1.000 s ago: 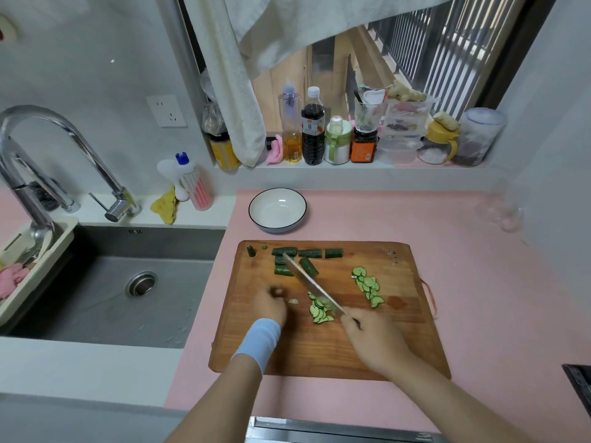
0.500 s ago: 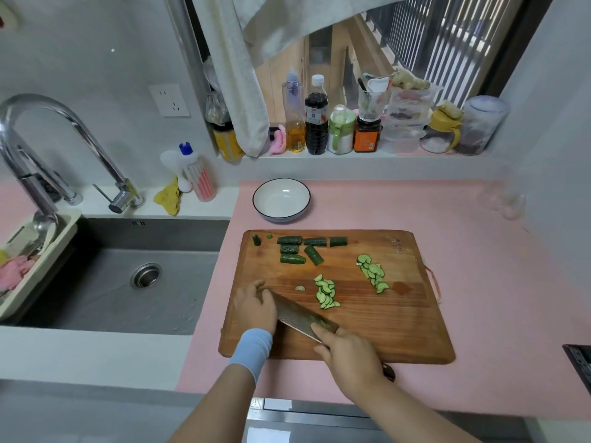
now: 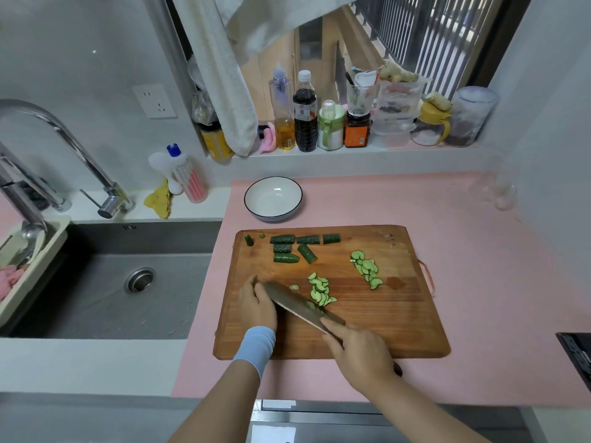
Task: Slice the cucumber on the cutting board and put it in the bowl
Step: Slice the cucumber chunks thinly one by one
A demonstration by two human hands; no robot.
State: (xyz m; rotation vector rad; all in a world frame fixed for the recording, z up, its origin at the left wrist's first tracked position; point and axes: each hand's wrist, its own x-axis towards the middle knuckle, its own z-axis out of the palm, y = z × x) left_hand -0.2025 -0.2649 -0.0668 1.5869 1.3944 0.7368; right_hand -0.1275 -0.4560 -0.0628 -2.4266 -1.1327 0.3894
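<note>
Working over cucumber spread across the wooden cutting board: showing uncut dark-green chunks clustering toward the far left of it, and a small end piece sitting just beside them near the far-left corner. Showing thin pale slices lying in two piles, a middle heap near the board's centre and a right heap further right, both apart from the chunks. Gripping the knife in the right hand, wrapping the fingers tight round the handle and hiding it almost wholly; pointing the broad blade from the near right toward the far left, crossing the near end of the middle heap. Resting the left hand on the board right against the left side of the blade near its tip, bending the fingers downward and covering whatever may be lying beneath them, so not letting on whether anything is being pinched there. Wearing a light blue wristband on the left wrist. Showing the white bowl with a dark rim sitting on the pink counter just beyond the board's far edge, its inside looking plain white. Taking in a steel sink and a curved faucet to the left, and a row of bottles and jars standing on the window sill beyond the bowl.
</note>
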